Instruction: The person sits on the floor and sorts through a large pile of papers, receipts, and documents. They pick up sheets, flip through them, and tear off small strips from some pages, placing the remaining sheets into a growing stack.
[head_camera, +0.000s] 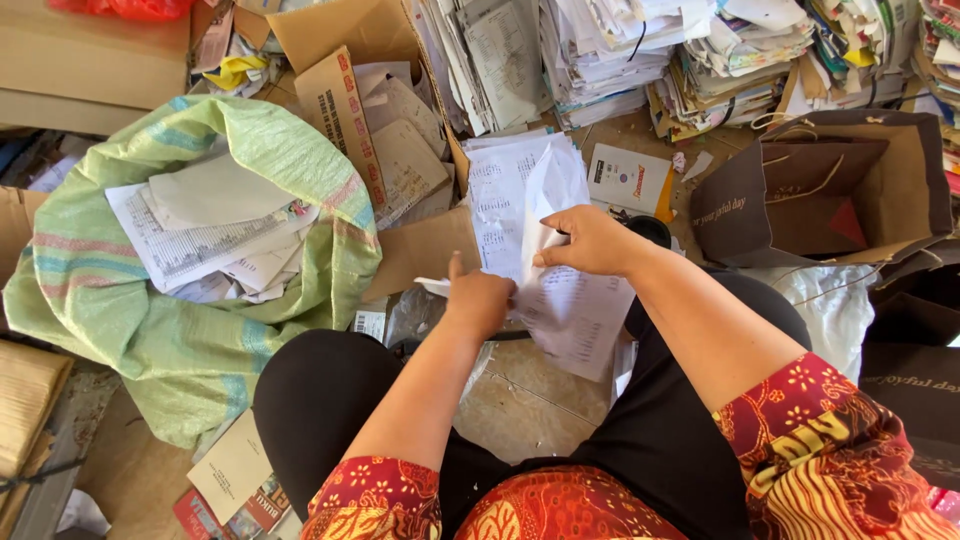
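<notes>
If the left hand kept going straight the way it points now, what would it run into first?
The left hand points up and away from the body, already touching the printed white sheets that the right hand also grips. Past those, probably the open cardboard box of papers; depth is unclear.

green woven sack (200, 350), brown paper bag (830, 190), paper stacks (620, 50)

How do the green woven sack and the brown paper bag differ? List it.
The green woven sack is soft, slumped and stuffed with printed papers; the brown paper bag is stiff, boxy and looks nearly empty. The sack lies to the left of the hands, the bag to the right. Both gape open.
</notes>
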